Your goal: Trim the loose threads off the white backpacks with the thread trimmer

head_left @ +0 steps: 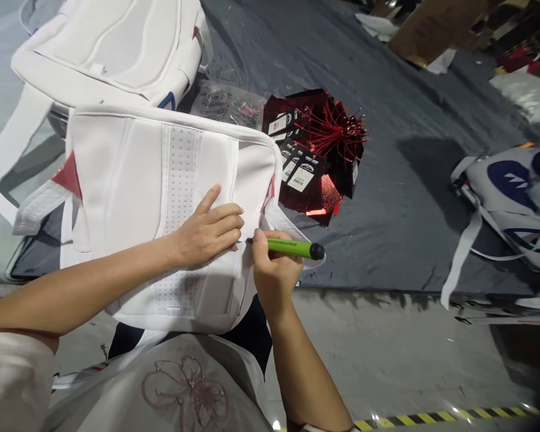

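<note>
A white backpack (139, 180) lies in front of me, its back panel facing up and its near end over the table's edge. My left hand (209, 231) rests flat on this panel, fingers stretched toward the right side and thumb raised apart. In my right hand (276, 270) is a green marker pen (292, 246), pinched between thumb and fingers. The pen's dark tip meets or nearly meets the white fabric just past my left fingertips; actual contact I cannot tell. Its black end points to the right.
Beyond lies another white backpack (112, 42). A bunch of red and black hang tags (315, 150) sits to the right, beside a clear plastic bag (227, 102). Farther right is a white and blue backpack (513, 198) on the grey-covered table (387, 240). Cardboard (436, 30) lies at the back.
</note>
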### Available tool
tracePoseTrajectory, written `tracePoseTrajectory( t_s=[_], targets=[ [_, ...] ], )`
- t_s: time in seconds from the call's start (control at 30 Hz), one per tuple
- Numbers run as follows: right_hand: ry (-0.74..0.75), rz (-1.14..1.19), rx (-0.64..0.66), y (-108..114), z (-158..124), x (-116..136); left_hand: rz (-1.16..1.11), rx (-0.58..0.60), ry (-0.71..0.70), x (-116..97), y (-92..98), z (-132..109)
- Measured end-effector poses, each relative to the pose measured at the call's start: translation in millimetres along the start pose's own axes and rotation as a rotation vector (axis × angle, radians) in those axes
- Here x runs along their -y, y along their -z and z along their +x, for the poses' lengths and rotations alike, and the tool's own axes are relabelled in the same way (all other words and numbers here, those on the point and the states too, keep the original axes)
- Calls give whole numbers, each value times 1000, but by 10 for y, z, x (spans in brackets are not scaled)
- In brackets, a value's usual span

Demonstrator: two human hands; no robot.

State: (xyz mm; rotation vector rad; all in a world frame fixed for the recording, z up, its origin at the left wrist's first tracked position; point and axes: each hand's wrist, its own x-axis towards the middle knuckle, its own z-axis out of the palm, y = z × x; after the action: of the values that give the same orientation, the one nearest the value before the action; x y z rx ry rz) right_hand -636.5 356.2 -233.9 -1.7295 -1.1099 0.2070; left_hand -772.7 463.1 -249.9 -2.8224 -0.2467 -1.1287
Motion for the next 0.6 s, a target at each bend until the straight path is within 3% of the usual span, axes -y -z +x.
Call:
tracePoseTrajectory(
  t_s=[0.6],
  targets=[
    [100, -89, 109, 3, 125, 6, 28, -2, 7, 5, -18, -6]
  ],
)
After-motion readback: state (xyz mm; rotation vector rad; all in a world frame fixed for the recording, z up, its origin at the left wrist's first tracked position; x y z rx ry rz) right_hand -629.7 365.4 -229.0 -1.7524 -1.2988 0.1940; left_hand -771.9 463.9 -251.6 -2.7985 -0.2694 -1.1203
